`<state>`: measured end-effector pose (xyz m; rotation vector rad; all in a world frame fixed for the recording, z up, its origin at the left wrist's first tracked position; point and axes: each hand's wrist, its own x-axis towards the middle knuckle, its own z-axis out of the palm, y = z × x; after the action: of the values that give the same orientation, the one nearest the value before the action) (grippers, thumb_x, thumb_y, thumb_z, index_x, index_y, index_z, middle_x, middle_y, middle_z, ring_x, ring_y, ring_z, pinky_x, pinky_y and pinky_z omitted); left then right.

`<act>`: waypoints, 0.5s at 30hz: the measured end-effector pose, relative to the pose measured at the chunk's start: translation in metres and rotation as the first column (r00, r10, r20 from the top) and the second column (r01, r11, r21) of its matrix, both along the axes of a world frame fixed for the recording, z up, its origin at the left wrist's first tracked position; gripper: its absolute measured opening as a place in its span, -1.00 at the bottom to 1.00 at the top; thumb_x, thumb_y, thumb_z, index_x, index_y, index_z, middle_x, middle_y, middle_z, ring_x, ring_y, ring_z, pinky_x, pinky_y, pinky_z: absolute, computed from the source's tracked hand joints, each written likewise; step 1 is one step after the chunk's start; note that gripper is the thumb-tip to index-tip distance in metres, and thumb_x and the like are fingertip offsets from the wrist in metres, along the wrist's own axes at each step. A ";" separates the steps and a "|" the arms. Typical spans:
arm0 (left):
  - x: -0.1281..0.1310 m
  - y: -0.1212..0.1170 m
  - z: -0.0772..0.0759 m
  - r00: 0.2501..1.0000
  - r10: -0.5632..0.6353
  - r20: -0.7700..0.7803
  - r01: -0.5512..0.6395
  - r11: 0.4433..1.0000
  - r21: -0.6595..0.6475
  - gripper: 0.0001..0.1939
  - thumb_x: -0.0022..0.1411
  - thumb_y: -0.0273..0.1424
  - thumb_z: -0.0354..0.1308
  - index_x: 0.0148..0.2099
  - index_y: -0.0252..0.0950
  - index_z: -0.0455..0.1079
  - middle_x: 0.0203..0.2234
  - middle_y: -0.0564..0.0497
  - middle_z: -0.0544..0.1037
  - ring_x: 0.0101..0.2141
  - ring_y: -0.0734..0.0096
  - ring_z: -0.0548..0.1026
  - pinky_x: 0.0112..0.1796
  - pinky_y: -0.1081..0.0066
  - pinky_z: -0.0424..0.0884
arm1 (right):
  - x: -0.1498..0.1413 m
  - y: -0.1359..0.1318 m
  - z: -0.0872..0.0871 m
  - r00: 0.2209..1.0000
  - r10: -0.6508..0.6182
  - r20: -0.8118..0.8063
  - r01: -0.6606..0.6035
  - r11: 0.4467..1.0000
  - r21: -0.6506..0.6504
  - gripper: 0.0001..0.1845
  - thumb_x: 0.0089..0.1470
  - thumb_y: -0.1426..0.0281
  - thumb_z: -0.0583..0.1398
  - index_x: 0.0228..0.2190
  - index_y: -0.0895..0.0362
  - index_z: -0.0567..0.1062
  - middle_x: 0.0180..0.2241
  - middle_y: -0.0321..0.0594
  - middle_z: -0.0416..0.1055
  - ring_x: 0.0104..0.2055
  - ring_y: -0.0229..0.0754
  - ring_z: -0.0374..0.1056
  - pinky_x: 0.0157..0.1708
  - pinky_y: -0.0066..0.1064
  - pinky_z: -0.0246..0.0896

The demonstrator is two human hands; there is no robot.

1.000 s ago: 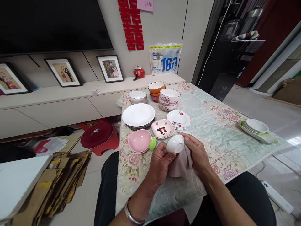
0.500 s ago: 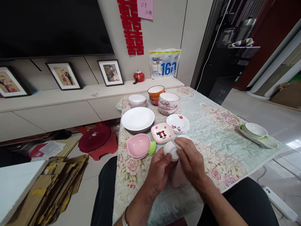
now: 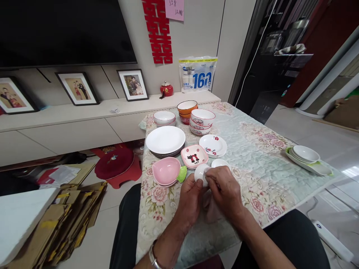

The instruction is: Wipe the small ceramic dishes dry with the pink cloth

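My left hand (image 3: 190,200) is closed around the edge of a small white dish (image 3: 198,172) held above the table. Bunched in my right hand (image 3: 226,188) is a pale cloth (image 3: 212,213), pressed against the dish, its loose end hanging below. Another small white dish (image 3: 220,163) lies just behind the right hand, partly hidden by it. Left of my hands sit pink bowls (image 3: 167,170) with a green leaf-shaped handle. Square pink cat dishes (image 3: 188,160) lie just beyond, beside a stack of flower-patterned plates (image 3: 209,142).
Farther back stand large white plates (image 3: 165,139), white bowls (image 3: 164,118), orange bowls (image 3: 186,107) and red-rimmed bowls (image 3: 202,116). White dishes with green edges (image 3: 306,154) sit near the right edge of the floral-covered table (image 3: 269,175). A red stool (image 3: 114,164) and flattened cardboard (image 3: 63,224) are at left.
My right hand has shifted slightly, its fingers now more curled over the cloth at the dish. More of the small white dish behind it shows. The other dishware stays in place.
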<state>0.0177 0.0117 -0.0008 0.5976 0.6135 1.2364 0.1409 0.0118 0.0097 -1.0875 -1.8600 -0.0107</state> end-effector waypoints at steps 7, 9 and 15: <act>-0.008 0.000 -0.003 0.863 0.318 -0.393 -0.240 0.942 0.235 -0.76 0.23 -0.21 0.26 -0.17 -0.27 0.48 -0.38 0.07 0.48 -0.31 0.40 0.39 -0.22 0.45 0.34 | -0.002 -0.002 -0.012 0.995 -0.098 -0.028 0.087 0.960 -0.267 -0.89 0.18 0.52 0.13 -0.32 0.11 0.45 -0.38 -0.21 0.43 -0.30 -0.12 0.33 -0.33 -0.31 0.22; -0.011 -0.001 -0.001 0.787 0.402 -0.468 -0.278 0.908 0.313 -0.78 0.23 -0.20 0.24 -0.25 -0.26 0.46 -0.44 0.09 0.43 -0.36 0.40 0.33 -0.27 0.47 0.30 | -0.004 0.000 -0.015 0.999 -0.032 -0.021 0.022 0.931 -0.365 -0.87 0.20 0.48 0.13 -0.29 0.10 0.48 -0.35 -0.20 0.47 -0.27 -0.10 0.36 -0.30 -0.30 0.26; -0.014 -0.001 -0.001 0.726 0.431 -0.536 -0.257 0.893 0.369 -0.87 0.27 -0.28 0.19 -0.23 -0.22 0.48 -0.36 0.00 0.56 -0.28 0.25 0.46 -0.17 0.36 0.35 | 0.005 0.006 -0.008 0.981 -0.043 -0.188 0.004 0.979 -0.204 -0.77 0.28 0.40 0.06 -0.20 0.08 0.53 -0.14 -0.12 0.51 -0.04 -0.06 0.37 -0.02 -0.18 0.27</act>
<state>0.0037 0.0108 -0.0022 1.1819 1.1518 1.4998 0.1459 0.0174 0.0019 -1.2051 -1.7007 0.2667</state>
